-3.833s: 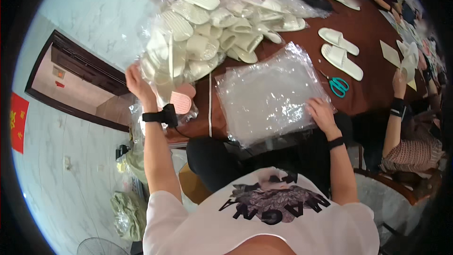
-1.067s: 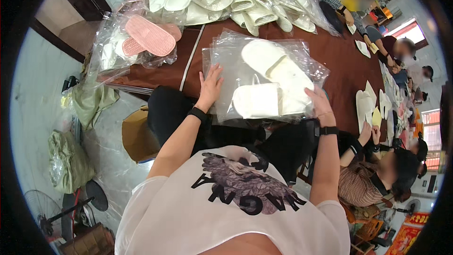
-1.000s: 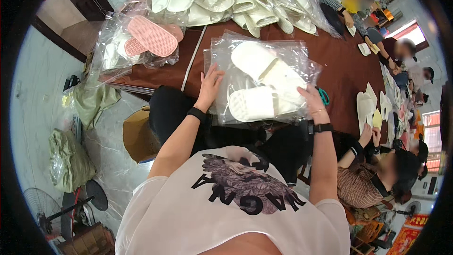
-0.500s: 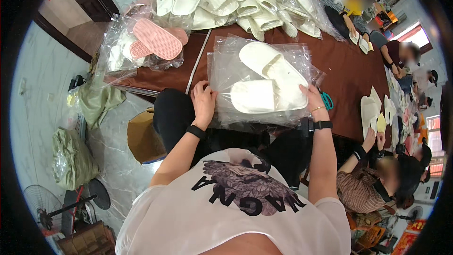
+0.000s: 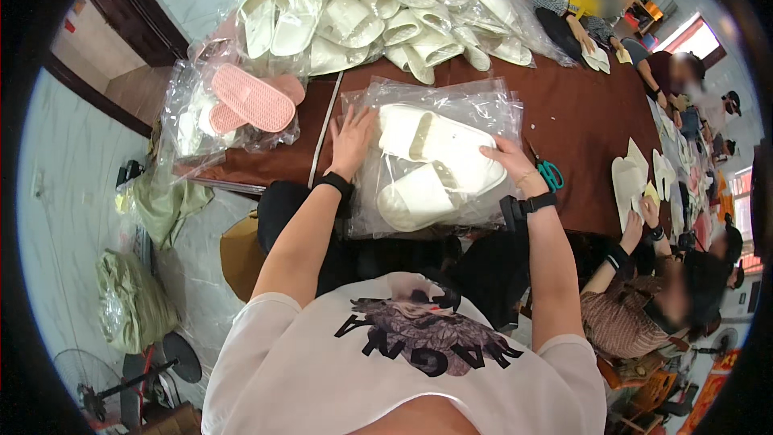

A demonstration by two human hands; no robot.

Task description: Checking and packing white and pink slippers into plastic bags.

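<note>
A pair of white slide slippers (image 5: 465, 157) lies on a stack of clear plastic bags (image 5: 491, 93) at the table's near edge. Clear film glints around the toe of the lower slipper; how far the pair is inside the top bag I cannot tell. My right hand (image 5: 517, 164) grips the slippers at their right end, its fingers over the edge of the sole. With fingers spread, my left hand (image 5: 353, 143) rests at the left side of the bags, beside the upper slipper's toe.
A heap of bagged white slippers (image 5: 354, 20) covers the far side of the brown table (image 5: 576, 121). Pink slippers (image 5: 254, 98) lie on plastic at the left. Teal-handled scissors (image 5: 550, 175) are beside my right hand. Co-workers handle slippers (image 5: 630, 185) along the right.
The slippers have moved left and nearer to me, and they have turned slightly. My left hand has gone up along the bags and its fingers have spread. My right hand has moved left with the slippers.
</note>
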